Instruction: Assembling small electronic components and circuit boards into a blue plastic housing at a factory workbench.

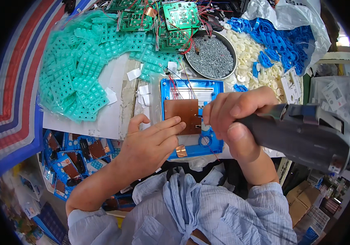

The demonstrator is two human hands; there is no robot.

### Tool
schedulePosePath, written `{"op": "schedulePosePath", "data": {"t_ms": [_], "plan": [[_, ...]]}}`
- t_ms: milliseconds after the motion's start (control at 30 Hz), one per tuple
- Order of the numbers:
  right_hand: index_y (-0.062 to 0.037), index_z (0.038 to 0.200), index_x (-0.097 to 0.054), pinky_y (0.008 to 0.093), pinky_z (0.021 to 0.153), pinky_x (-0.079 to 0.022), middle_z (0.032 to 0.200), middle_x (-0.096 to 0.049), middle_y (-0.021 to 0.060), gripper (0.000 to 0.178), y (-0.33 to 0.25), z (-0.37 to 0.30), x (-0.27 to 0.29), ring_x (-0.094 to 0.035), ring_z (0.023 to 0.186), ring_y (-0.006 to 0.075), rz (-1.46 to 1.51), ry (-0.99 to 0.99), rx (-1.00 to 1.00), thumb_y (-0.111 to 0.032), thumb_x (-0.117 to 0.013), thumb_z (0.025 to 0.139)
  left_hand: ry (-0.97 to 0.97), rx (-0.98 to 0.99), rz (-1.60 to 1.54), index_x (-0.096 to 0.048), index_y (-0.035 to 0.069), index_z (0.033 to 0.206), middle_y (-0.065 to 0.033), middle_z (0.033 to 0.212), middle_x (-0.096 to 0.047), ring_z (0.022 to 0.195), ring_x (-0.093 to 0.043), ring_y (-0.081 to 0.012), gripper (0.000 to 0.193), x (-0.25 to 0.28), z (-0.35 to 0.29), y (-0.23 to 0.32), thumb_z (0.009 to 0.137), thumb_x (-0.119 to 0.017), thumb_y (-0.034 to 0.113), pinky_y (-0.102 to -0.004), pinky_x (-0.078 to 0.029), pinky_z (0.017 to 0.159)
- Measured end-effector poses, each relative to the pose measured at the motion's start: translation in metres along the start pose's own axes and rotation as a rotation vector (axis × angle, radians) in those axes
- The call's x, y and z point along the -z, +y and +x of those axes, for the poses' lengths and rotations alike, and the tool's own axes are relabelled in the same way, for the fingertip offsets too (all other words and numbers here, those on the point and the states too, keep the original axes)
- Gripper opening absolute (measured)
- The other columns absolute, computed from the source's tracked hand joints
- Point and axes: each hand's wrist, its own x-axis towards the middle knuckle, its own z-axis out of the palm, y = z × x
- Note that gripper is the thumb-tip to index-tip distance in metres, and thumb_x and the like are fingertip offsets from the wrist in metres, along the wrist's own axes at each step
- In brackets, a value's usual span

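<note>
In front of me lies a blue plastic casing (199,152), with a brown circuit board (182,108) set in it and thin red and dark wires rising from its far side. My left hand (147,143) reaches in from the left with fingers stretched out, their tips resting on the board. My right hand (242,112) is wrapped round a black electric screwdriver (297,132), which lies nearly level and points left at the board's right edge. Its tip is mostly hidden by my fingers. A piece of copper foil (181,151) sits on the casing's near edge.
Teal button pads (77,69) heap at the left, green circuit boards (181,16) at the back. Screws (209,55) fill a round metal bowl (235,61). Cream discs (244,53) and blue plastic parts (273,38) pile at right. Several filled blue casings (66,165) lie lower left.
</note>
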Motion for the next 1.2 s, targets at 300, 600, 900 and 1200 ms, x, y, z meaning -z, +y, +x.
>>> {"op": "schedulePosePath", "data": {"t_ms": [300,600,900,1200], "plan": [[-0.0089,0.085,-0.042,0.0362,0.058,-0.048,0.061,-0.052,0.005,0.033,0.01,0.011,-0.004,-0.05,0.055,0.016,-0.042,-0.057,-0.035,-0.018,-0.073,0.093,0.033,0.024,-0.029,-0.061,0.01,0.085,-0.002,0.124,-0.07,0.124,-0.061,-0.0125,0.006,0.001,-0.001,0.002,0.086,-0.065,0.014,-0.0452,-0.032,0.093],[-0.0101,0.097,-0.046,0.033,0.05,-0.045,0.056,-0.048,0.0014,0.029,0.009,0.013,-0.001,-0.047,0.05,0.015,-0.009,-0.16,0.081,-0.02,-0.073,0.093,0.08,0.039,-0.089,-0.065,0.009,0.089,-0.0039,0.119,-0.072,0.12,-0.065,-0.0161,0.005,-0.003,-0.002,0.001,0.089,-0.066,0.014,-0.0537,-0.029,0.106],[0.0002,0.107,-0.06,0.038,0.056,-0.05,0.065,-0.06,0.0077,0.029,-0.026,0.006,-0.003,-0.055,0.055,0.0194,0.537,-0.238,0.076,-0.011,-0.078,0.087,0.223,0.123,-0.339,-0.069,0.008,0.1,-0.0041,0.107,-0.076,0.108,-0.072,-0.0202,0.016,-0.004,0.016,0.014,0.084,-0.073,0.007,-0.0621,-0.017,0.118],[-0.0028,0.11,-0.055,0.0371,0.059,-0.051,0.066,-0.059,0.0063,0.033,-0.032,-0.003,0.015,-0.056,0.056,0.0188,0.474,-0.213,0.072,-0.015,-0.077,0.088,0.154,-0.029,-0.194,-0.068,0.009,0.095,-0.0028,0.097,-0.074,0.099,-0.071,-0.0204,0.02,0.002,0.041,0.015,0.079,-0.078,0.014,-0.0621,-0.027,0.115]]}}
